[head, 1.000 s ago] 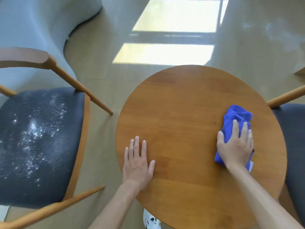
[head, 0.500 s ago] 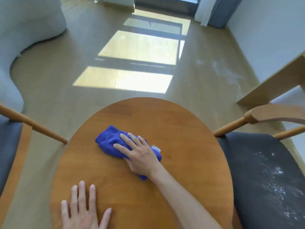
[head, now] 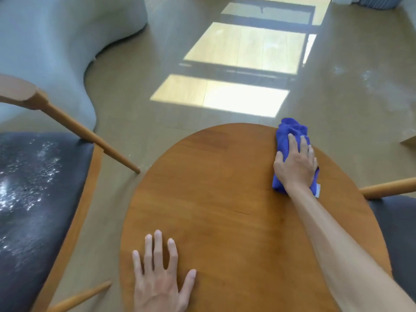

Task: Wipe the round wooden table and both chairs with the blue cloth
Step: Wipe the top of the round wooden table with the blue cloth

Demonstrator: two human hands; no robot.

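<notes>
The right hand [head: 295, 164] lies palm-down on the blue cloth [head: 290, 140], fingers spread flat and pressing it against the round wooden table [head: 225, 210] at about one o'clock, close to the far rim. It is a flat press more than a closed grasp; whether the thumb hooks under the cloth's edge I cannot tell. The cloth's far end bunches up right at the table's edge. The left hand [head: 161, 282] rests open and empty on the top at about seven o'clock, bracing.

The left chair [head: 33, 199] at nine o'clock has pale specks scattered over its dark seat, so it looks unwiped. Only a sliver of the right chair [head: 394, 212] shows at three o'clock.

The risk, as I judge it: with nothing pinching the cloth and its leading fold at the rim, a further outward stroke could push it off the edge. Leaning on the near side could also tip a small table.
</notes>
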